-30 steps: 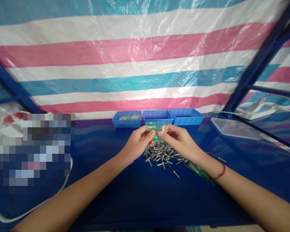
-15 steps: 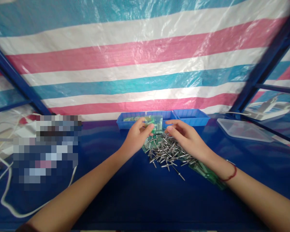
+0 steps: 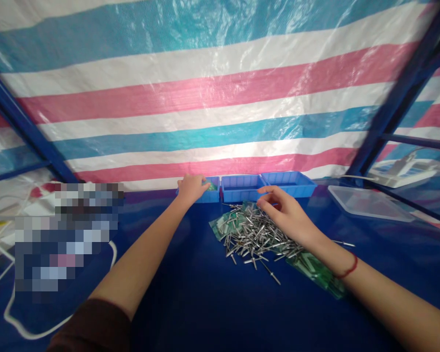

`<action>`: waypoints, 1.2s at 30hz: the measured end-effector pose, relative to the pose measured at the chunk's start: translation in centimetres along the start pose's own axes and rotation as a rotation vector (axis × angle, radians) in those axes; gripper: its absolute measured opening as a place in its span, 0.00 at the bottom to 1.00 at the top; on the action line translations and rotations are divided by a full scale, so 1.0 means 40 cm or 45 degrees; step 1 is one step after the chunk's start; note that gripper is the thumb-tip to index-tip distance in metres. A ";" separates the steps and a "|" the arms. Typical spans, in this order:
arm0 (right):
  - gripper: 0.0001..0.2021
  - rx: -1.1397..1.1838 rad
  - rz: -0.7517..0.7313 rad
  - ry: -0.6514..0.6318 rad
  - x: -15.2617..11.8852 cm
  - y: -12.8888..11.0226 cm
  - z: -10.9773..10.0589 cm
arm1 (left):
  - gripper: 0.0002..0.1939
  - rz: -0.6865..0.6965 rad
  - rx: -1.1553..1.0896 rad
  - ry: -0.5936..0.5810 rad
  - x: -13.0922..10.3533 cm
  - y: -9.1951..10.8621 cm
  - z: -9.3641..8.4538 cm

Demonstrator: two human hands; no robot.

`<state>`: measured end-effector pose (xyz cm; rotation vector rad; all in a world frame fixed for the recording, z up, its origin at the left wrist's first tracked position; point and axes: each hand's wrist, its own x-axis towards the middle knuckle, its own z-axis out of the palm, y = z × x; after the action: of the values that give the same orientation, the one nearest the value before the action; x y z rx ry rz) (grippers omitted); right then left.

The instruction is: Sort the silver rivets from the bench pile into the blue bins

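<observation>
My left hand (image 3: pixel 192 189) is over the left compartment of a row of blue plastic bins, thumb and fingers apart, fingertips partly hidden. Green packets (image 3: pixel 212 187) show in that compartment beside my thumb. My right hand (image 3: pixel 284 212) hovers at the right side of a pile of metal pop rivets (image 3: pixel 254 234), its fingers loosely curled with a gap to the thumb and nothing visible between them. Under and beside the rivets lie clear green plastic bags, one at the left (image 3: pixel 223 225) and another below my right wrist (image 3: pixel 317 274).
The middle bin (image 3: pixel 242 194) and right bin (image 3: pixel 289 190) stand along the back of the blue table. A translucent lid (image 3: pixel 368 203) lies at the right, near a white device (image 3: pixel 403 171). A white cable (image 3: pixel 25 335) curves across the left. Striped sheeting hangs behind.
My left hand has moved left to the bin, and the small green bag between my hands is gone from there. My right hand has stayed near the rivets.
</observation>
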<state>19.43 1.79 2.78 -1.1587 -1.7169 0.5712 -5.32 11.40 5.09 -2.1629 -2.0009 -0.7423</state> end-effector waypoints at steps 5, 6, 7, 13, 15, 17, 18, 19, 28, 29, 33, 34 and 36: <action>0.11 -0.311 -0.121 -0.118 0.000 0.004 -0.005 | 0.14 0.182 0.136 0.121 -0.054 0.028 -0.035; 0.11 -0.384 -0.157 -0.151 -0.001 0.007 -0.003 | 0.14 0.284 0.122 0.120 -0.076 0.034 -0.039; 0.11 -0.443 -0.186 -0.176 -0.002 0.010 0.000 | 0.15 0.388 0.078 0.072 -0.102 0.039 -0.041; 0.11 -0.498 -0.249 -0.268 -0.012 0.020 0.021 | 0.23 0.523 -0.072 -0.387 -0.234 0.040 -0.003; 0.11 -0.496 -0.262 -0.288 -0.015 0.020 0.025 | 0.20 0.468 -0.139 -0.411 -0.248 0.036 0.008; 0.10 -0.489 -0.272 -0.308 -0.017 0.021 0.027 | 0.16 0.391 -0.205 -0.399 -0.252 0.035 0.014; 0.10 -0.486 -0.277 -0.317 -0.017 0.021 0.028 | 0.15 0.346 -0.252 -0.398 -0.252 0.035 0.015; 0.10 -0.482 -0.284 -0.322 -0.018 0.021 0.028 | 0.14 0.299 -0.310 -0.406 -0.252 0.036 0.016; 0.08 -0.497 -0.335 -0.335 -0.016 0.020 0.028 | 0.11 0.170 -0.623 -0.309 -0.263 0.042 0.006; 0.08 -0.496 -0.335 -0.340 -0.017 0.019 0.028 | 0.10 0.182 -0.634 -0.284 -0.262 0.043 0.004; 0.07 -0.478 -0.386 -0.298 -0.022 0.006 0.029 | 0.08 0.185 -0.723 -0.132 -0.256 0.048 -0.002; 0.07 -0.465 -0.410 -0.276 -0.024 -0.001 0.030 | 0.08 0.167 -0.772 -0.094 -0.257 0.051 -0.003; 0.08 -0.415 -0.438 -0.240 -0.032 -0.018 0.034 | 0.09 0.120 -0.955 -0.081 -0.262 0.061 -0.003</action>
<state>18.04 0.53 2.18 -1.0172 -2.1734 0.1966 -3.20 1.50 1.46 -2.6387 -1.8041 -1.6303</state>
